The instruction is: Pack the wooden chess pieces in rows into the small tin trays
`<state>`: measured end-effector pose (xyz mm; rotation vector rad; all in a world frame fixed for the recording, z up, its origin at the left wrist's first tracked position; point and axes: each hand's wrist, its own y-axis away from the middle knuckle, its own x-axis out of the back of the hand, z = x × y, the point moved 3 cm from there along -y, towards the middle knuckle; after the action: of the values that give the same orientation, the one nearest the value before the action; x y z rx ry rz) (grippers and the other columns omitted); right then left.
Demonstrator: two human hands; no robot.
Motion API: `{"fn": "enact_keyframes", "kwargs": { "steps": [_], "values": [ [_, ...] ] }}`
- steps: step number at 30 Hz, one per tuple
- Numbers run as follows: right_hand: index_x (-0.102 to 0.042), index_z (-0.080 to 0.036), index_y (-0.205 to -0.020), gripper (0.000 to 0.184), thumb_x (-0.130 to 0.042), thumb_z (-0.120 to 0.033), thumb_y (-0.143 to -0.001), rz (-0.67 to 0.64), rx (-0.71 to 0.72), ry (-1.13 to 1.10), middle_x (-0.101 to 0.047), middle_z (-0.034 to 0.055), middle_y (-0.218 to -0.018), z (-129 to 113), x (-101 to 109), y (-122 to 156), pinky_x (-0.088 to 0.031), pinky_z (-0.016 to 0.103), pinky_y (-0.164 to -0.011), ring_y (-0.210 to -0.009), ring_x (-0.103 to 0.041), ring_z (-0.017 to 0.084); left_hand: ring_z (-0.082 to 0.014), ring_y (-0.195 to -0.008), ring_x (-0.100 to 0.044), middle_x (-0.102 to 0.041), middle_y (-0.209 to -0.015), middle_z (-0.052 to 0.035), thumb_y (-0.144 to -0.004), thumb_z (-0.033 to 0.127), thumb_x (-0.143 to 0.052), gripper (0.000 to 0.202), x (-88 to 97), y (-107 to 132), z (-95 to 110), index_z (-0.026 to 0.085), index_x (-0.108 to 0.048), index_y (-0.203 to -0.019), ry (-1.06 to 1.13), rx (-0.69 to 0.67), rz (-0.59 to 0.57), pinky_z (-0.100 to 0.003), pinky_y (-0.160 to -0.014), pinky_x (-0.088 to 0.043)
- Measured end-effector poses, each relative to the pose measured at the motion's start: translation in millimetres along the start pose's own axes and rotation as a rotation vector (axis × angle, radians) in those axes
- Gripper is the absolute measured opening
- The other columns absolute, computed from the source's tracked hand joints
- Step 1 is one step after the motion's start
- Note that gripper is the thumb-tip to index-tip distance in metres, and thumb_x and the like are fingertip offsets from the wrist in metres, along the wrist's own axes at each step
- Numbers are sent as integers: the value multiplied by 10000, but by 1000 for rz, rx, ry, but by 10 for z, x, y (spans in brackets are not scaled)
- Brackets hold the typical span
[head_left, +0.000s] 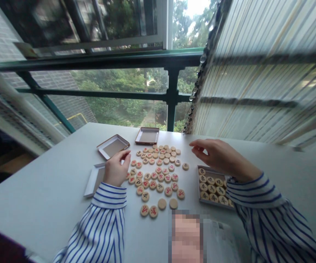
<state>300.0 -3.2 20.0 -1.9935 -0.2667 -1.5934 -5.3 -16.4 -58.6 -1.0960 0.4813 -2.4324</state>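
My left hand (pixel 116 168) hovers at the left edge of a spread of round wooden Chinese chess pieces (pixel 153 185). Its fingers and thumb curve loosely, with no piece visible between them. To the right of the spread, my right hand (pixel 220 156) hangs above the table, fingers reaching left and slightly bent. I see nothing held in it. Below the right wrist lies a shallow box (pixel 198 188), with black-marked pieces set in rows; the sleeve covers its right part. Many loose pieces show red or black characters, while others are blank side up.
Two shallow trays, a brown-edged one (pixel 113 147) and another (pixel 147 136), lie at the back of the white table (pixel 50 190). A white box part (pixel 92 181) sits partly behind my left hand. Beyond are a green railing (pixel 114 60) and a string curtain (pixel 256 73).
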Motion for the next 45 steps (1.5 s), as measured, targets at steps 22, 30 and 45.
{"fn": "enact_keyframes", "kwargs": {
  "steps": [22,30,45],
  "values": [
    [-621,-206,-863,215,-420,-280,-840,-160,183,-25,-638,35,-778,-590,-470,-297,-354,221,-585,-687,-559,129,-205,-897,-584,-642,-971,-89,-771,183,-443,269,-186,-27,-104,135,-596,-988,-85,-78,-117,-341,-839,-450],
    [-625,-206,-868,247,-424,-343,-824,-296,159,76,-652,50,-842,-863,-886,-868,-354,231,-584,-747,-579,157,-219,-951,-560,-628,-1016,-100,-775,147,-439,283,-277,-3,-108,130,-585,-1017,-68,-84,-133,-365,-877,-430],
    [-661,-185,-834,313,-450,-410,-780,-361,23,130,-663,92,-847,-1040,-1256,-1188,-396,252,-597,-780,-600,197,-218,-943,-555,-625,-1007,-101,-794,122,-405,283,-279,-4,-66,126,-573,-1022,-50,-124,-126,-359,-868,-430]
  ]
}}
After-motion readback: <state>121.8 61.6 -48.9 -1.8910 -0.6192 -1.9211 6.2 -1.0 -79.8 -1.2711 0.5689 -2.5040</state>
